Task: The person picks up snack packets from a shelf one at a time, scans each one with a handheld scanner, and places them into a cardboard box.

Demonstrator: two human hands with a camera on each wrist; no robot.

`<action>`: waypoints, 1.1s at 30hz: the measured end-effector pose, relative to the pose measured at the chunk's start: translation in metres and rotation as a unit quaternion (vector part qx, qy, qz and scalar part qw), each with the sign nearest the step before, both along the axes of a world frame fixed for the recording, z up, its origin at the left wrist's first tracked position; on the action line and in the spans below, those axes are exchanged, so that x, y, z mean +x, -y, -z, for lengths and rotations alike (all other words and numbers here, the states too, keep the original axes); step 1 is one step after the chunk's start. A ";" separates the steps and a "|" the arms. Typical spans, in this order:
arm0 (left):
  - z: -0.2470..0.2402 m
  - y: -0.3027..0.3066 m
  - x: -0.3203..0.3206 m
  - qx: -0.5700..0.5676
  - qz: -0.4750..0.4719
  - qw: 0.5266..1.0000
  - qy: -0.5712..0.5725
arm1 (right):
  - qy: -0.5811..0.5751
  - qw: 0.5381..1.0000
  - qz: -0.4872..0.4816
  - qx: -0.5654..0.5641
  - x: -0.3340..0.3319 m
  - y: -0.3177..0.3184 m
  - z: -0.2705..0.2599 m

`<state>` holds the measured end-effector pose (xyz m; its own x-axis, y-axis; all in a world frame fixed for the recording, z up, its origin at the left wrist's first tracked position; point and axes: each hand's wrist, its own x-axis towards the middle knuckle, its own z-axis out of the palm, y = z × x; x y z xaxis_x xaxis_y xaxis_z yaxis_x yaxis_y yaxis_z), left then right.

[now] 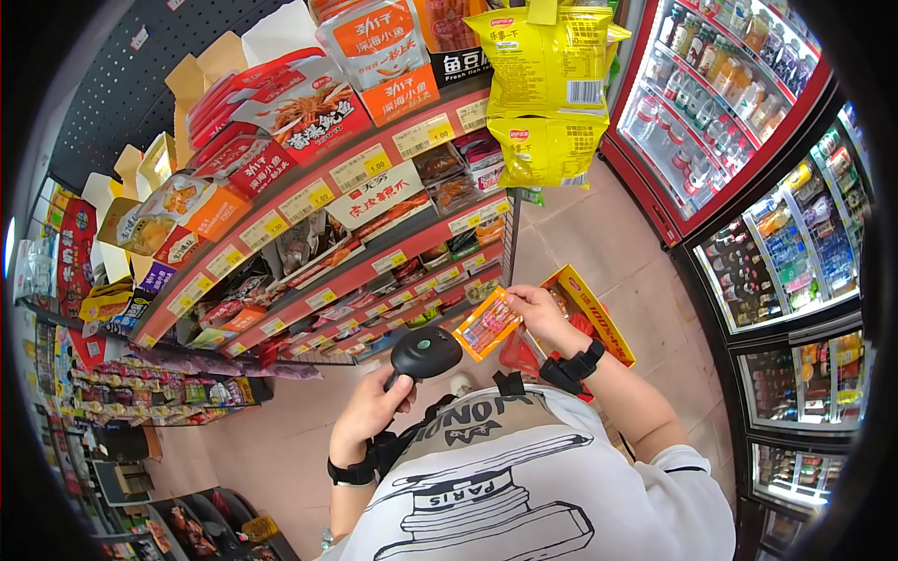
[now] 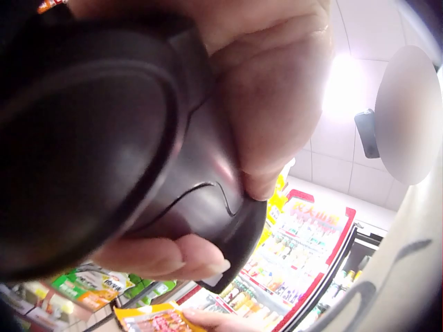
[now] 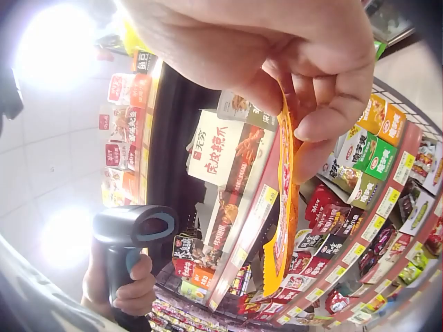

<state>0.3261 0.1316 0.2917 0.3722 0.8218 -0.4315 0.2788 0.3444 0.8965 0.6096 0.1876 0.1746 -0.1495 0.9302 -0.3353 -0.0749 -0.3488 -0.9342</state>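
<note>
My left hand point(image 1: 372, 409) grips the handle of a black handheld barcode scanner point(image 1: 426, 352), whose head points toward the right. In the left wrist view the scanner point(image 2: 83, 145) fills much of the picture, with fingers curled around it. Just right of the scanner, my right hand point(image 1: 544, 318) pinches an orange snack packet point(image 1: 486, 325) at one end between thumb and fingers. Edge-on in the right wrist view, the packet point(image 3: 282, 214) hangs below the hand. A small gap separates scanner and packet in the head view.
Tiered snack shelves point(image 1: 374, 168) with price tags curve along the left and front. Yellow snack bags point(image 1: 543, 70) hang at the shelf end. A yellow open box point(image 1: 613, 327) and a red item point(image 1: 520, 355) sit below the right forearm. Drink fridges point(image 1: 716, 103) line the right.
</note>
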 end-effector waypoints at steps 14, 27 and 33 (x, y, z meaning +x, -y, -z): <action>0.004 0.009 -0.007 -0.003 -0.038 0.999 0.003 | 0.245 0.957 0.151 -0.041 0.088 0.025 0.115; 0.000 0.012 -0.005 0.006 -0.039 0.999 -0.008 | 0.461 0.867 0.157 -0.100 0.126 0.034 0.168; 0.006 0.013 -0.011 -0.004 -0.044 0.999 -0.003 | 0.297 0.944 0.019 -0.142 0.111 0.023 0.105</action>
